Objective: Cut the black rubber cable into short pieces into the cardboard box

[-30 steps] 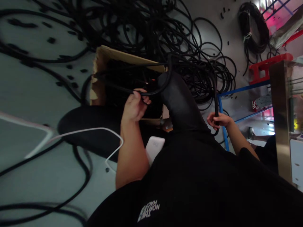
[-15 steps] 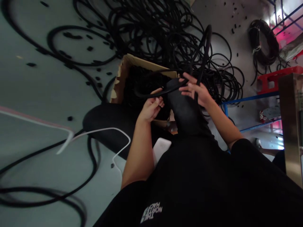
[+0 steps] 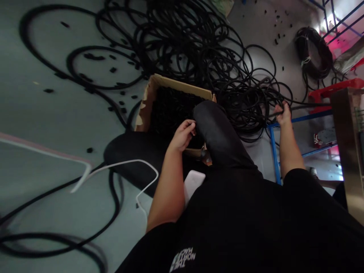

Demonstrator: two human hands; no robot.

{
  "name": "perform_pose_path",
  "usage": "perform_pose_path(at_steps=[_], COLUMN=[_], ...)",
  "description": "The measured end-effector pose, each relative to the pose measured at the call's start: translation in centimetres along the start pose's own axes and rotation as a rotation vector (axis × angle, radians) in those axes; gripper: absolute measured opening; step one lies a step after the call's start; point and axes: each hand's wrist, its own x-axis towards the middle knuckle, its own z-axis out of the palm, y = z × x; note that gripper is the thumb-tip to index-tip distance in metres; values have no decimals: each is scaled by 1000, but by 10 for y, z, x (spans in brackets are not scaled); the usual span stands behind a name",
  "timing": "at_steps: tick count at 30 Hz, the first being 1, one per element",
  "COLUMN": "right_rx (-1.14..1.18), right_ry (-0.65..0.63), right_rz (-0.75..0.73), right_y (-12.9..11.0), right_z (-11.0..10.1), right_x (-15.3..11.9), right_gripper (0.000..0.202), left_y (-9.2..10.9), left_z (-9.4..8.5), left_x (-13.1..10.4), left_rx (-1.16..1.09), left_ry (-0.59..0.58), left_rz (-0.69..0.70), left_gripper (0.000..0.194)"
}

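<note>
My left hand is closed in a pinch over the near edge of a cardboard box between my legs. Whatever lies between its fingertips is too small or hidden to name. Many small black pieces fill the box. Far to the right, my right hand is closed around a black hose at the edge of a tangled pile of black hose. Its fingers are partly blurred.
Short black pieces and loose hose loops lie on the floor. A blue metal frame, a red plastic stool and a tied hose coil are at right. A white device with a white cable rests on my lap.
My right hand has swung right, away from the box to the hose pile. The hose stretch that ran between both hands is gone from above the box. My left hand stays nearly in place.
</note>
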Motion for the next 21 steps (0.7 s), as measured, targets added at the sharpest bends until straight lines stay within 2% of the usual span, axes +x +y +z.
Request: perform_pose_path(at_steps=[2,4,5,7,10,12,13,15,17,19,21], right_rx=[43,69,90,154,366,421,365,142,-21,-1,85], right_ry=[136,161,163,169,119,-50,-172,-400,-524,-552,-547], right_rz=[233,368,407,414,274,189,171,143,62,-61,-212], right_y=[53,92,103,109,87,65,54,35,16,-9,-46], right_z=[5,7,7,4,8,24,37,72,116,163,204], right_x=[-39,-72,-86,-107,-126,-129,-127,-118,-105,-96,-98], right_gripper=[45,41,41,36,27,27,30,40,47,50,51], left_y=[-1,-2,-3,-5,-6,-5,-4,-2,1,2,3], left_z=[0,-1,-2,-3,-2,1,3,7,10,12,11], left_x=[-1,-2,-2,-1,2,5,6,6,6,5,4], left_rx=[-2,-6,-8,-6,5,0,-10,-41,-68,-82,-78], left_ry=[14,25,28,32,41,56,61,61,50,39,42], left_rz=[-1,4,8,14,10,2,-2,-2,4,10,12], left_gripper=[26,26,26,27,22,17,15,14,16,18,20])
